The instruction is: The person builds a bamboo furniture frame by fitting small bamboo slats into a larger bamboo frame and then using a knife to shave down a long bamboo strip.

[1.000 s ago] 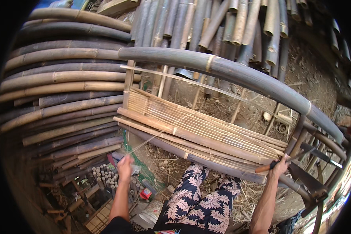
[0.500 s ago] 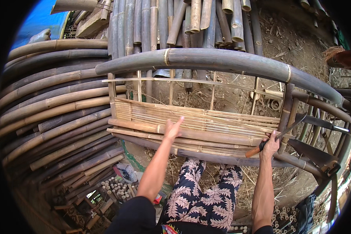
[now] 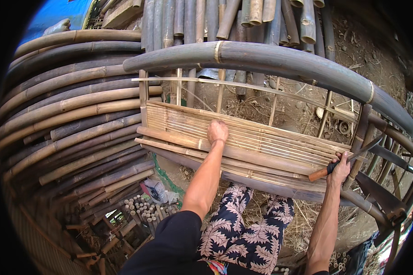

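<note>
A bamboo bench frame stretches across the middle, its seat made of long thin bamboo slats [image 3: 257,142] between dark bamboo poles. My left hand [image 3: 218,131] is closed over a thin bamboo strip near the middle of the slats; its fingertips are partly hidden. At the right end of the slats, my right hand [image 3: 339,168] is wrapped round a knife [image 3: 320,173] with a brown wooden handle and black collar. Its dark blade points up and to the right, past the bench's end post. A thick split bamboo rail [image 3: 261,160] lies along the slats' near side.
A handsaw [image 3: 376,195] rests at the right end of the frame. Stacked bamboo poles [image 3: 78,105] fill the left, and more poles [image 3: 188,27] lie at the back. A thick dark bamboo pole [image 3: 280,59] spans the bench's far side. Cut bamboo pieces [image 3: 144,211] lie lower left.
My left hand has gone from fingers extended above the slats to closed down on them. The view has shifted, so the bench appears farther right. The knife stays in my right hand.
</note>
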### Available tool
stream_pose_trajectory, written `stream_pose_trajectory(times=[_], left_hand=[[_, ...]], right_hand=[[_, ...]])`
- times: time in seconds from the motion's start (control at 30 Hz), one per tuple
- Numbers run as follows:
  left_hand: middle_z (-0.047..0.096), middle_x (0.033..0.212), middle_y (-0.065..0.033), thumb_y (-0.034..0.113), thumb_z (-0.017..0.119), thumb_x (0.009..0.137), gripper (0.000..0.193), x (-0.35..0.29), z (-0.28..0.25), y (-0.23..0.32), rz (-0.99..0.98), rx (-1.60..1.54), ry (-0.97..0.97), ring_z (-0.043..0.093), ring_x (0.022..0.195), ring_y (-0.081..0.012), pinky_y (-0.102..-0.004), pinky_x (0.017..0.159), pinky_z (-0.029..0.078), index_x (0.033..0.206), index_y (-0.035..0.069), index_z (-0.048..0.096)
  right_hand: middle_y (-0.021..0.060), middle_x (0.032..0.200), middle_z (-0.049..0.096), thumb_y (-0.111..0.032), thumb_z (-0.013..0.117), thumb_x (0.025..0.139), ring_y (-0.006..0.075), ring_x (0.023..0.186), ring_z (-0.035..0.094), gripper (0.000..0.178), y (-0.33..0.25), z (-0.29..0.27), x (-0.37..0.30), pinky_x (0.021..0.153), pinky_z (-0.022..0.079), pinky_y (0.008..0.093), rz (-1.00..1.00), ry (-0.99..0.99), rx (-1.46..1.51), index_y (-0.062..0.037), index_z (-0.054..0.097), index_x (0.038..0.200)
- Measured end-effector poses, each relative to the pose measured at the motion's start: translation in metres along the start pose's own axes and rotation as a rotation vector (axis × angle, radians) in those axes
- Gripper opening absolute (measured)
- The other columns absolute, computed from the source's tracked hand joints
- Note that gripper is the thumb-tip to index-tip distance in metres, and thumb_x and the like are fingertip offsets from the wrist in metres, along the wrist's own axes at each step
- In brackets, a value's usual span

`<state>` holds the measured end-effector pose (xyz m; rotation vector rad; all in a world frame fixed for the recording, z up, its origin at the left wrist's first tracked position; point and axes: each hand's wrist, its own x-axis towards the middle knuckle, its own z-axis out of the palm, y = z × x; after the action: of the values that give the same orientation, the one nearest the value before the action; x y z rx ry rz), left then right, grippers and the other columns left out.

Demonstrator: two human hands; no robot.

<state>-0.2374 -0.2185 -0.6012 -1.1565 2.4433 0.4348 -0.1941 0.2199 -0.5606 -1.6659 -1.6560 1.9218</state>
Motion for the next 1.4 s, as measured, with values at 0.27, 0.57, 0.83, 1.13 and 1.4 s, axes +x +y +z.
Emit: stream_pose_trajectory(times=[0.27,0.57,0.83,1.13,1.4], left_hand=[[0.068,0.103,-0.0175,0.025,0.056,0.083,0.024,-0.102,-0.082,-0.176,0.081,0.748,-0.508,0.065,0.1,-0.0341,-0.0448,0.085,0.052,0.094,0.008,0.069],[0.062,0.121,-0.011,0.049,0.063,0.079,0.052,-0.232,-0.251,-0.412,-0.136,1.436,-1.297,0.056,0.117,-0.0271,-0.0457,0.095,0.046,0.115,0.012,0.066],[0.046,0.133,-0.0204,0.027,0.063,0.089,0.054,-0.138,0.0,0.086,1.24,0.193,-0.127,0.041,0.126,-0.0376,-0.0453,0.106,0.035,0.132,0.0,0.045],[0.063,0.092,-0.0138,0.039,0.059,0.09,0.033,-0.108,0.03,0.174,1.185,0.524,-0.401,0.061,0.094,-0.032,-0.0437,0.08,0.05,0.09,0.007,0.068],[0.062,0.088,-0.0144,0.039,0.064,0.087,0.034,-0.134,0.008,0.16,1.105,0.451,-0.304,0.061,0.086,-0.0334,-0.0445,0.074,0.05,0.085,0.006,0.07]], right_hand=[[0.0055,0.077,0.062,-0.029,0.061,0.095,0.0098,0.049,0.051,0.023,0.007,-0.009,0.007,0.041,0.042,0.0226,0.003,0.057,-0.001,-0.0081,0.052,0.095],[0.0161,0.081,0.066,-0.025,0.061,0.091,0.0262,0.067,0.063,0.062,0.026,0.0,0.001,0.061,0.049,0.0378,-0.156,-0.007,-0.563,-0.0011,0.031,0.14],[0.0188,0.086,0.048,-0.014,0.057,0.092,0.0374,0.079,0.056,0.064,0.015,-0.078,-0.044,0.067,0.048,0.0477,-0.534,-0.025,-1.217,-0.0231,0.03,0.149],[0.0188,0.088,0.054,-0.018,0.055,0.094,0.0376,0.083,0.057,0.056,0.046,-0.095,-0.011,0.075,0.047,0.0455,-0.412,-0.134,-1.111,-0.0294,0.037,0.146],[0.0224,0.09,0.056,-0.021,0.053,0.094,0.0403,0.085,0.058,0.056,0.046,-0.097,-0.003,0.078,0.047,0.0464,-0.324,-0.25,-1.046,-0.0279,0.034,0.147]])
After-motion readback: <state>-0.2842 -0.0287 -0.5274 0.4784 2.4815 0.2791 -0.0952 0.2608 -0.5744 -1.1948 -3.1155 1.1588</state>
